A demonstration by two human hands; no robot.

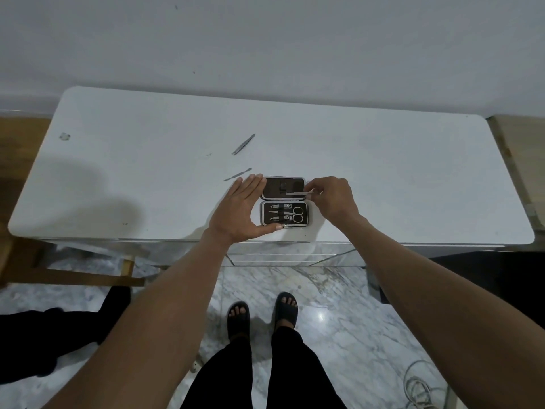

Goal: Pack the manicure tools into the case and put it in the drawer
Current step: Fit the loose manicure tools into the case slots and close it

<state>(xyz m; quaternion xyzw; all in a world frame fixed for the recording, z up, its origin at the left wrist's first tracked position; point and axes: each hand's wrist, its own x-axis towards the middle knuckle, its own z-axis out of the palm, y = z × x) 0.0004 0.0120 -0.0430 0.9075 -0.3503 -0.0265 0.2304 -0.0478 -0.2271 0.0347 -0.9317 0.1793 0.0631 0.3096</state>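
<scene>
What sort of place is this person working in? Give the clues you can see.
Probably a room in a home: a white tabletop against a plain wall, a marble-patterned floor, and the person's sandals.

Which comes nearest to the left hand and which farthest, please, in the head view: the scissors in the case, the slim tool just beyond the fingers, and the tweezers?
From the left hand:
1. Slim tool, just past the fingertips.
2. Scissors, in the case's near half, to its right.
3. Tweezers, farther back on the table.
</scene>
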